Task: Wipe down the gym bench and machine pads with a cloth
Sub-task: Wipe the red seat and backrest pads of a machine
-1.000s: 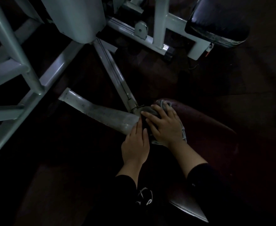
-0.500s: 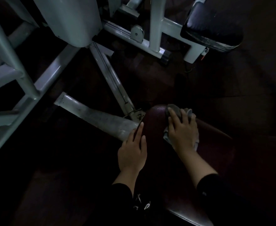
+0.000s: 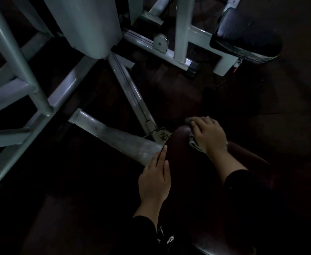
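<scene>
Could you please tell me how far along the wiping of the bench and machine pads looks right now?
Nothing can be confirmed finished in this dim light. In hand: the right hand presses a grey cloth on the dark red padded bench, the left hand resting at its edge. Left: the black machine pad lies untouched.

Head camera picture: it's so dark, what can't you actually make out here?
- Cloth: mostly hidden under the right hand.
- Maroon bench pad: its near end fades into shadow, so clean or dirty cannot be told.
- Left hand: its thumb side is hidden behind the hand.
- Black seat pad: cut off by the top edge.
</scene>
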### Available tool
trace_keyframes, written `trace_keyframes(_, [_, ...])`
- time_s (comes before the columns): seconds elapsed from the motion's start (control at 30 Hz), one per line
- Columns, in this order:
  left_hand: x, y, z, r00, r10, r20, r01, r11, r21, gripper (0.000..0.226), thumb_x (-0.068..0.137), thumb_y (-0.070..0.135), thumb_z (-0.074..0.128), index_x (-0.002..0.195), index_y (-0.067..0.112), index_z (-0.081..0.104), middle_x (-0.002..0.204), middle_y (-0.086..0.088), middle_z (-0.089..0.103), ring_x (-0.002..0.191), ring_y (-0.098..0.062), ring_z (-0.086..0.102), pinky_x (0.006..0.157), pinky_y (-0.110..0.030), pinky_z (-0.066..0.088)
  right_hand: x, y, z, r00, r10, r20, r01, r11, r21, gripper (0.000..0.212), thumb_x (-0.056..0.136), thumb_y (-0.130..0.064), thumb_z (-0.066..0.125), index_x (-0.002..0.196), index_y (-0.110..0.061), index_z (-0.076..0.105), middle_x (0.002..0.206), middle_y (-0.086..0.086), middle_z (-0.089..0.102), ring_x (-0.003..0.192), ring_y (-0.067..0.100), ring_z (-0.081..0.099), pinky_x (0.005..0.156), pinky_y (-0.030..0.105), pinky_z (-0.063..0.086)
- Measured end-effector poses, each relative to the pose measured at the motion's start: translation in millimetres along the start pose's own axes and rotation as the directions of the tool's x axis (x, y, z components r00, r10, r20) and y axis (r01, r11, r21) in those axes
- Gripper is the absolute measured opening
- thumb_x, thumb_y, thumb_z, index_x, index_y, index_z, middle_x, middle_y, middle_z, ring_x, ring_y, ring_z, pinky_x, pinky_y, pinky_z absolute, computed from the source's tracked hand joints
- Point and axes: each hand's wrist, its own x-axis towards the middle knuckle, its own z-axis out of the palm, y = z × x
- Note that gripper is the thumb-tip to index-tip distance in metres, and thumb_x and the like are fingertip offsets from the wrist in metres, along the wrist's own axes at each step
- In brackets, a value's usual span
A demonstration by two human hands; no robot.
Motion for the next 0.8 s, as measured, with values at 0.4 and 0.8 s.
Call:
trace_keyframes(0.4, [1.7, 1.7, 3.2, 1.000, -0.003, -0.021, 0.004, 0.999, 0.054, 0.056, 0.094, 0.052, 0.006, 0.149, 0.046, 0.016, 0.151, 0.014, 0.038, 0.117, -0.014, 0.056, 0.081, -0.032, 0.051, -47.0, -63.0, 2.0, 0.984, -0.125, -0.124, 0.126, 0.992, 0.002, 0.039, 0.091, -0.045, 0.041, 0.123, -0.039, 0.061, 0.132, 0.004, 0.059, 0.125, 0.040, 0.045, 0.098, 0.050, 0.039])
trace_keyframes(0.8, [-0.3, -1.4, 0.6, 0.999, -0.014, 0.045, 0.012, 0.999, 0.039, 0.055, 0.095, 0.058, 0.017, 0.149, 0.050, 0.007, 0.153, 0.012, 0.032, 0.126, -0.014, 0.047, 0.086, -0.040, 0.053, -31.4, 0.7, -18.5, 0.991, 0.113, -0.078, -0.109, 0.993, 0.051, 0.037, 0.095, -0.035, 0.051, 0.130, -0.025, 0.057, 0.126, 0.016, 0.057, 0.111, 0.043, 0.051, 0.088, 0.050, 0.043])
